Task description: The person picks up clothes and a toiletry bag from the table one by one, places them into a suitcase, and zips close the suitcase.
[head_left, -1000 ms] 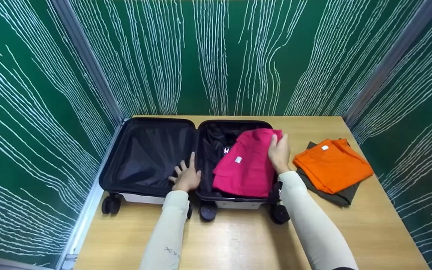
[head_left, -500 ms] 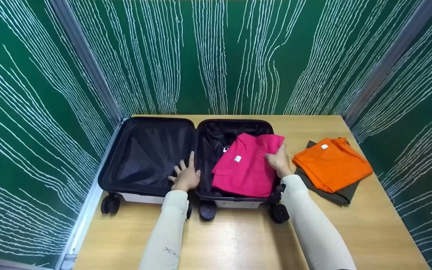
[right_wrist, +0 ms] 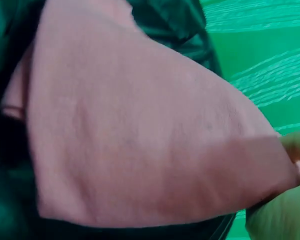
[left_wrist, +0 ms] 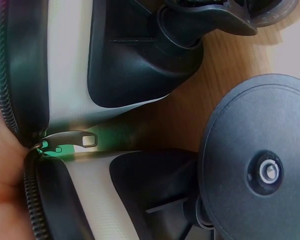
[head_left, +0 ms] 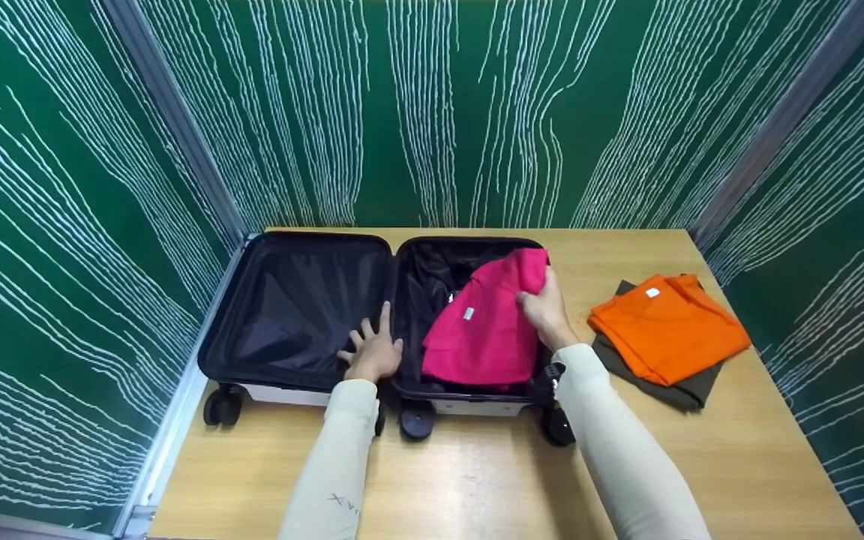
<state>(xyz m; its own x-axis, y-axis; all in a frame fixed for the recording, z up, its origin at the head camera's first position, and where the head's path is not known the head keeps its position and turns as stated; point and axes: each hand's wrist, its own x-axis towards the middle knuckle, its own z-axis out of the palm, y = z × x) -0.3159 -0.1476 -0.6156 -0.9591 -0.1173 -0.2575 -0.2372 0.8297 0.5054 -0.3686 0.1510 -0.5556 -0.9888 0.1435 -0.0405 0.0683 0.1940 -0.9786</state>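
Note:
An open suitcase lies with both halves spread on the table. In its right half is a folded pink garment with a small white label. My right hand pinches the garment's right edge, thumb on top; the right wrist view shows the pink cloth stretching up to the thumb and fingers at the right. My left hand rests with spread fingers on the left half's inner edge, near the hinge. The left wrist view shows a zipper pull beside that hand, between the two halves.
A folded orange garment lies on a dark garment to the right of the suitcase. Black wheels stick out at the suitcase's near side. Green walls with white streaks stand behind and on both sides of the table.
The pink garment's far right corner dipped toward me, then moved away and leftward with my right hand. My left hand stays in place.

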